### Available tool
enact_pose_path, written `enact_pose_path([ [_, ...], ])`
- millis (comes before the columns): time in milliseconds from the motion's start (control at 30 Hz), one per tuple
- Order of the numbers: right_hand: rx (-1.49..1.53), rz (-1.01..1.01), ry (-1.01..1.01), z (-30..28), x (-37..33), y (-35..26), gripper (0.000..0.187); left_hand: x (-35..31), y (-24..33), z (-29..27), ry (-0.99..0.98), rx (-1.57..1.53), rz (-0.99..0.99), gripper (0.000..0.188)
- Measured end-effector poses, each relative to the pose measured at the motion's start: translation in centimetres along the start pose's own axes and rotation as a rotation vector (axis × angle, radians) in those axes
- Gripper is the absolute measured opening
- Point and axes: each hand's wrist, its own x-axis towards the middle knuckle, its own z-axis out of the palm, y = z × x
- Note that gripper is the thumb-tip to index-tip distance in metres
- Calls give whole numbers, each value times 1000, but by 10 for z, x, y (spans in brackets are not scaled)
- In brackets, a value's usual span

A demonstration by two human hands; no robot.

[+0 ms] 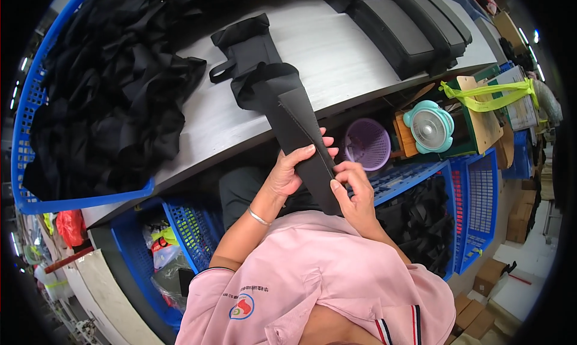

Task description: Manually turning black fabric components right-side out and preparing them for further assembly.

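Note:
A long black fabric strap [290,119] with a stitched seam runs from the table down over its front edge toward my lap. My left hand [293,167] grips it from the left, thumb on top and fingers wrapped beneath. On the right, my right hand [356,192] pinches the strap's edge between thumb and curled fingers. Farther up the table, the strap's far part lies folded, with a loop and a wide black end piece [246,38].
A blue basket [84,207] heaped with black fabric pieces [114,86] stands at the left. Black padded blocks [393,32] sit at the far right of the table [324,50]. Below are a purple bin [366,143], a turquoise fan [428,127] and a blue crate [448,195].

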Motion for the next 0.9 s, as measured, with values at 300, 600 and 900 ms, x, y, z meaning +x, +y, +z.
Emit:
enact_pose_path([
  [300, 365, 189, -42, 28, 30, 9, 45, -10, 10, -7, 314, 965, 539, 63],
  [600, 733, 413, -267, 36, 76, 45, 48, 42, 91, -63, 738, 1595, 864, 47],
  [900, -390, -119, -12, 21, 101, -8, 49, 45, 113, -20, 501, 1651, 773, 61],
])
